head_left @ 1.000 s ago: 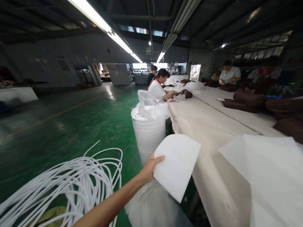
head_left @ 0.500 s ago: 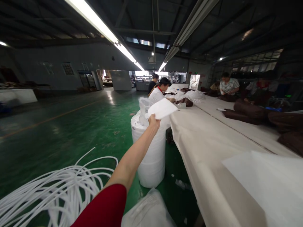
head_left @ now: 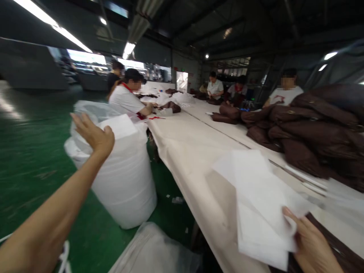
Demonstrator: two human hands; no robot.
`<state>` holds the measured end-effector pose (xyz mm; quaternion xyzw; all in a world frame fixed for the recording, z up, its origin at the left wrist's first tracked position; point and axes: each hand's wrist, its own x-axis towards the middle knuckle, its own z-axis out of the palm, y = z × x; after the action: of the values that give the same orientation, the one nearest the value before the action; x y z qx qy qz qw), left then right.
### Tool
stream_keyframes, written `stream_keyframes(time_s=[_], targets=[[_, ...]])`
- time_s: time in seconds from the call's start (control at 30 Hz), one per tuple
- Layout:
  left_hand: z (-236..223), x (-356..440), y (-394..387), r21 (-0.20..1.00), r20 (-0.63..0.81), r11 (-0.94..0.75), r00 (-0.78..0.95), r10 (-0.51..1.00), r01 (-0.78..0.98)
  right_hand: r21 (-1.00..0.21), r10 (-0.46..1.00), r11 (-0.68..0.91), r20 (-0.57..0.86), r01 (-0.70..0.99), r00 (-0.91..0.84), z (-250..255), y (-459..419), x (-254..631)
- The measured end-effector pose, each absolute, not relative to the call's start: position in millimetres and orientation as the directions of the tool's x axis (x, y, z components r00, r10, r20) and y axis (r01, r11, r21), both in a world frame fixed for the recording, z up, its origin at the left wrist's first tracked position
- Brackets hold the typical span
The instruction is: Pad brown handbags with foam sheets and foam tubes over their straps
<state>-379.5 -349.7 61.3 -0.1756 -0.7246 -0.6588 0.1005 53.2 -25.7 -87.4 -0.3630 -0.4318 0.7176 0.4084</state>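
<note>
My left hand [head_left: 95,134] is open, fingers spread, beside a flat white sheet [head_left: 121,127] lying on top of a large white roll [head_left: 125,185]. Whether the palm touches the sheet or the clear plastic [head_left: 93,108] around it, I cannot tell. Over the near part of the table, my right hand [head_left: 313,239] grips several thin white sheets [head_left: 261,212] at their right edge. They fan out loosely, and some of the fingers are hidden behind them.
A long table with a pale cover [head_left: 187,151] runs away from me. Brown padded items [head_left: 318,129] are heaped on its right side. Co-workers stand around it, one in a white top [head_left: 125,100] just past the roll. A plastic bag [head_left: 153,250] lies below on the green floor.
My left hand has released the white sheet onto the roll and opened. The view has swung right and closer to the roll. My right hand with its sheets has come into view.
</note>
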Motion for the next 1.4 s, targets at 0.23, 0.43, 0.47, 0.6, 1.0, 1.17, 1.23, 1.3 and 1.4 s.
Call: stream_keyframes(time_s=[0.23,0.43,0.47,0.6,1.0,1.17,1.23,1.3,1.4], targets=[[-39,-236,-259,0.973,-0.175,0.224,-0.458,0.872,0.056,-0.842,0.893,-0.369,-0.204,-0.393,-0.402,-67,-44,38],[-66,-146,-172,0.897,-0.098,0.087,-0.003,0.995,-0.433,-0.827,0.889,-0.321,-0.094,-0.461,-0.448,-72,-67,35],[-65,-143,-161,0.861,-0.071,0.042,-0.039,0.997,-0.508,-0.823,0.888,-0.315,-0.080,-0.473,-0.452,-74,-71,35],[-58,-142,-134,0.787,-0.095,-0.010,-0.138,0.986,-0.617,-0.829,0.857,-0.316,-0.042,-0.461,-0.514,-80,-80,42],[-29,-154,-157,0.958,-0.181,0.104,-0.283,0.942,-0.268,-0.948,0.780,-0.247,-0.070,-0.203,-0.622,-20,-39,72],[-6,-152,-155,0.938,-0.313,0.263,-0.222,0.924,-0.225,-0.866,0.717,-0.344,0.007,-0.362,-0.697,-46,-71,33],[5,-155,-154,0.926,-0.360,0.324,-0.198,0.912,-0.194,-0.832,0.762,-0.396,-0.062,-0.388,-0.645,-54,-80,22],[13,-158,-152,0.923,-0.377,0.351,-0.187,0.907,-0.155,-0.808,0.810,-0.404,-0.099,-0.428,-0.578,-58,-87,14],[14,-163,-147,0.907,-0.422,0.413,-0.170,0.891,-0.085,-0.794,0.823,-0.387,-0.068,-0.468,-0.564,-63,-93,4]])
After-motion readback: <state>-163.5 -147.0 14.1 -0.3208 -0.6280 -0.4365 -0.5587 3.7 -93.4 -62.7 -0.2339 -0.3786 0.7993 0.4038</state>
